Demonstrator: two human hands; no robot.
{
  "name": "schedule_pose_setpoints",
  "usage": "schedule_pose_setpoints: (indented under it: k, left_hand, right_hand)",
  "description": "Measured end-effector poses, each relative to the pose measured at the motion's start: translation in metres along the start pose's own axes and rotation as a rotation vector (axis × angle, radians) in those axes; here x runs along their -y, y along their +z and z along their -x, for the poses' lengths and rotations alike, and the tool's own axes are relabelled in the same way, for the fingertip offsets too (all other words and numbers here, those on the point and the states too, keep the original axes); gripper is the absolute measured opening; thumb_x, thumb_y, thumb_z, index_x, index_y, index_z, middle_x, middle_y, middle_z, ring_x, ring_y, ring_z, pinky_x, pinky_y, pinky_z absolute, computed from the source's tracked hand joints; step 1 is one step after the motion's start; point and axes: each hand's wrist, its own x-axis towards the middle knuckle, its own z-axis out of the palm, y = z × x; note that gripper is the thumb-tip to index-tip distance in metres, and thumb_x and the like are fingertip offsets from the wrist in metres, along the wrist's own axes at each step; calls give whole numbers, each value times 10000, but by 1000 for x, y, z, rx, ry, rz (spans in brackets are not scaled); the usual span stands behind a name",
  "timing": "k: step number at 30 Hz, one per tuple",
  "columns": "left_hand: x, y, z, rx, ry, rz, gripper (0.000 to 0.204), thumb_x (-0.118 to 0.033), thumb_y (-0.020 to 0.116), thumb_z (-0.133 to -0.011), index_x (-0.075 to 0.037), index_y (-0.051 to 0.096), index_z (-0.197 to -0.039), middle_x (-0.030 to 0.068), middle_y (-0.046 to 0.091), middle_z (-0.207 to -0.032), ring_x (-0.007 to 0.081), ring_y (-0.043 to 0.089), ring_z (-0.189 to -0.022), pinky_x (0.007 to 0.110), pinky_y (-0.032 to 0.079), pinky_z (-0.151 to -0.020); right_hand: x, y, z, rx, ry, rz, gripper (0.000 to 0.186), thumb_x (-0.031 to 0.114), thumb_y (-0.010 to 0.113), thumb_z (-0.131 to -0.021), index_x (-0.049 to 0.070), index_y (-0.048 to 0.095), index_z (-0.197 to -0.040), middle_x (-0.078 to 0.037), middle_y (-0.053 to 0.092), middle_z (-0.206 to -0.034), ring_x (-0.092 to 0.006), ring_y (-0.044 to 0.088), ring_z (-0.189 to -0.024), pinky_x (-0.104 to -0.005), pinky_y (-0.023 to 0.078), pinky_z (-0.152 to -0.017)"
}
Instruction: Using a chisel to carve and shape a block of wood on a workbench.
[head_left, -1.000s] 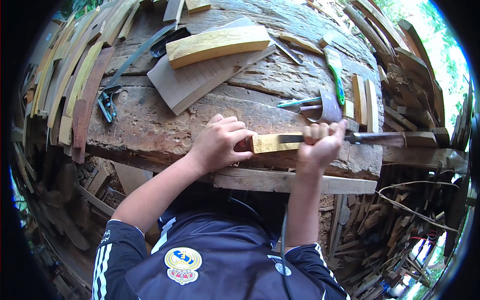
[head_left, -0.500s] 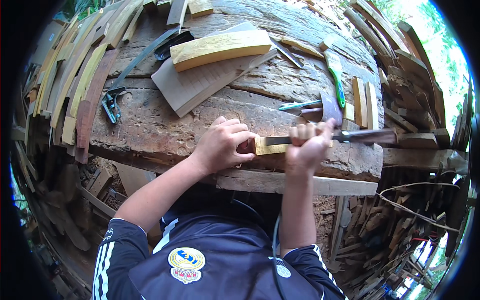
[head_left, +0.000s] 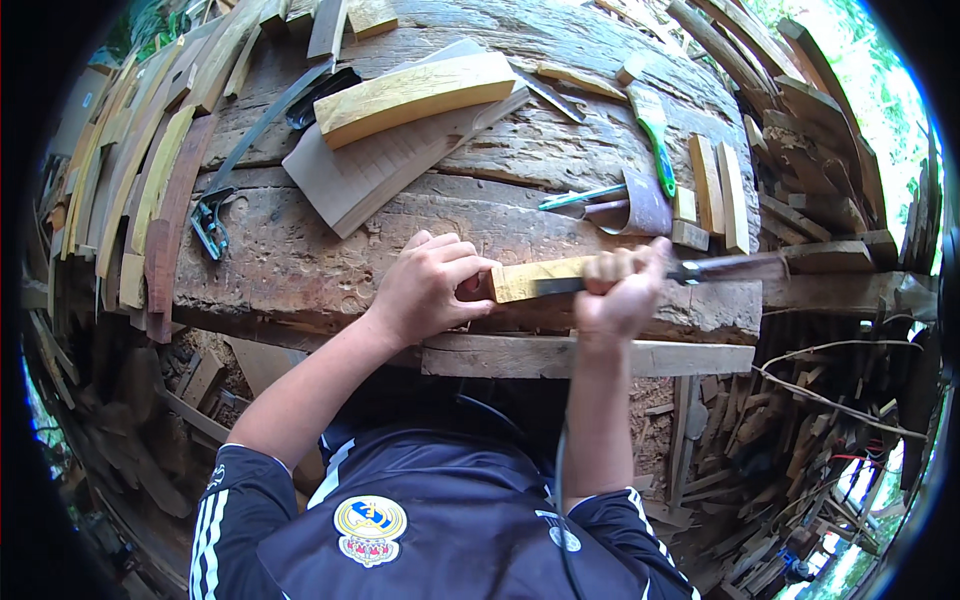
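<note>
My right grip (head_left: 622,285) is clamping the dark tool (head_left: 558,286) along the sideways-lying yellow block (head_left: 515,279). My left grip (head_left: 428,283) is curling at the block's left end, hold unclear.

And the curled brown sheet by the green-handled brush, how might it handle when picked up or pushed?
The curled sheet is probably flexible, given its loose bend. Its thin edge suggests little weight. Pushed, it might rock on its rounded fold.
</note>
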Motion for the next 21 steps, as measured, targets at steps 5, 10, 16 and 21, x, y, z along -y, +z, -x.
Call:
schedule_pose_setpoints:
  k: [5,10,16,21]
  left_hand:
    - [-1,-2,3,4,-30,-16,330,-278,824,-680,-113,718,-945,7,620,-795,181,584,-772,328,409,-717]
    - [-3,0,-2,12,-6,-7,331,-273,822,-682,-122,720,-959,2,621,-801,178,585,-789,333,415,-728]
    - [0,-3,3,32,-42,-14,364,-276,825,-670,-121,714,-980,4,628,-816,188,588,-807,331,417,-741]
    - [-4,-3,0,-14,-7,-2,365,-274,823,-664,-111,717,-973,9,638,-831,188,589,-810,334,417,-747]
  right_hand:
    - [-8,11,8,30,51,-4,508,430,328,-1070,187,270,-628,68,147,-471,-84,91,-402,-287,118,-383]
    - [15,-7,-7,-38,-34,37,512,408,319,-1075,191,261,-615,71,146,-471,-78,88,-403,-284,120,-382]
    - [-20,19,17,71,73,-3,511,427,367,-1063,184,281,-621,66,157,-471,-89,107,-396,-289,144,-384]
    - [7,7,-2,-48,10,32,507,442,343,-1066,200,268,-627,67,148,-477,-79,101,-406,-275,131,-378]
